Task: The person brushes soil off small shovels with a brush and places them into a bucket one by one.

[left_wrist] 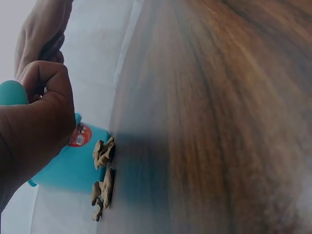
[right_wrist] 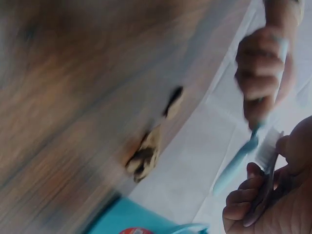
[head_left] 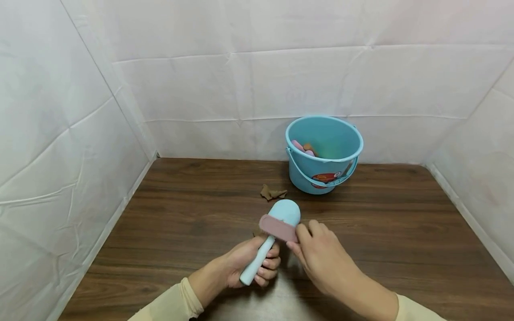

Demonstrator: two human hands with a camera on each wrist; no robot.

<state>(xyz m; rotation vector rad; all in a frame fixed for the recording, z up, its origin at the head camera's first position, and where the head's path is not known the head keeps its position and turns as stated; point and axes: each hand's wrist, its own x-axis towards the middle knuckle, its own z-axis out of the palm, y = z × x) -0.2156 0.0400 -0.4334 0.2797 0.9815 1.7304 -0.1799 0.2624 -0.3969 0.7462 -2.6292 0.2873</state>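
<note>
My left hand [head_left: 241, 261] grips the handle of a light-blue small shovel [head_left: 254, 264], its rounded head tilted up and away over the table. My right hand [head_left: 325, 256] pinches one end of a pink brush [head_left: 278, 228], which lies across the shovel head where it meets the handle. In the right wrist view, bristles on the brush [right_wrist: 266, 151] face the shovel [right_wrist: 236, 168]. Brown crumpled dry leaves [head_left: 273, 193] lie on the table just beyond the shovel; another brown bit shows by the left hand, mostly hidden.
A light-blue bucket [head_left: 309, 176] with its handle lowered stands at the back, right of the leaves. Pink and brown things [head_left: 308, 148] lie inside it. White sheeting [head_left: 241, 89] walls the dark wooden table [head_left: 192, 196] at the back and both sides.
</note>
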